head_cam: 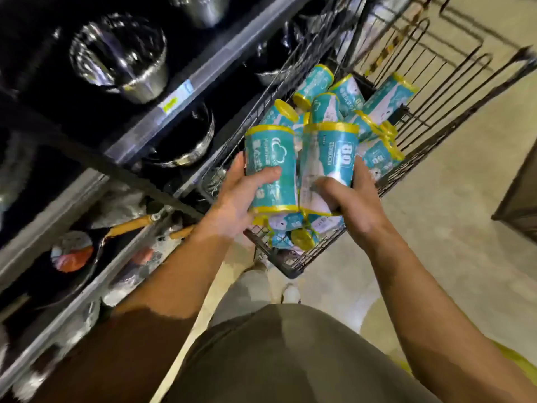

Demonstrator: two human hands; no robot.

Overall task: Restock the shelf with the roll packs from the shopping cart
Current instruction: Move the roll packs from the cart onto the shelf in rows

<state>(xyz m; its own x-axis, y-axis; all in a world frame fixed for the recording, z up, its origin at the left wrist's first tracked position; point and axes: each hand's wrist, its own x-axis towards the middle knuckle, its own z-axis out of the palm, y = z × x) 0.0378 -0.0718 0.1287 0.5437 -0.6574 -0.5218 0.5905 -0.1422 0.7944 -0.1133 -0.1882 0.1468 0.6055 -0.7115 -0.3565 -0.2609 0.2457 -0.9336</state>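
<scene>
Pale store flooring [436, 228] fills the right side of the view, and dark shelving [162, 112] stocked with steel pots [122, 59] and bowls runs along the left. Between them stands a black wire shopping cart [293, 266], its basket heaped with teal roll packs [380, 97] capped and banded in yellow. Above the near end of the basket, the left hand [235, 199] grips one roll pack [270, 170] upright, thumb across its front and fingers curled behind. Just beside it, the right hand [351, 205] grips a second roll pack [328, 164], marked "80", with fingers wrapped round its lower half. The two held packs touch side by side. More packs lie directly beneath them in the cart, tilted at various angles. On a lower shelf at left rest pans with wooden handles [130, 225], partly blurred. A price label [177, 97] is fixed to the shelf edge. The person's olive shirt [290, 359] occupies the bottom centre, with a white shoe [290, 293] visible beneath the cart's near corner.
</scene>
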